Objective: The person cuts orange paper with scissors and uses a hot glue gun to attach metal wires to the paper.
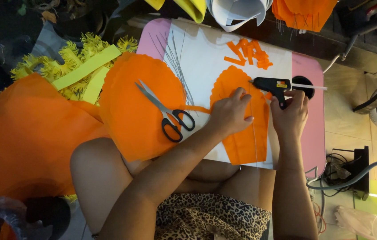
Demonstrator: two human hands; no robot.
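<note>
While its fingers lie spread and pressed flat, the left hand point(229, 113) holds down an orange scalloped petal sheet point(241, 133) on the white board point(206, 49). Just to the right, the right hand point(291, 116) has its fingers curled tight around the grip of a black glue gun point(272, 84), whose nozzle points left and rests at the far edge of that petal sheet, close to the left fingertips; a white glue stick point(308, 86) juts from the gun's back toward the right. A thin wire point(254, 142) runs along the petal sheet toward the near edge. Left of the left hand, black-handled scissors point(167, 112) lie on a larger stack of orange petal sheets point(130, 120). Further out, a bundle of thin wires point(177, 62) fans across the board, and orange offcuts point(248, 53) lie near its far side. The board sits on a pink table point(315, 133). Yellow fringed strips point(79, 66) are heaped at the far left, beside loose orange material point(24, 133).
</note>
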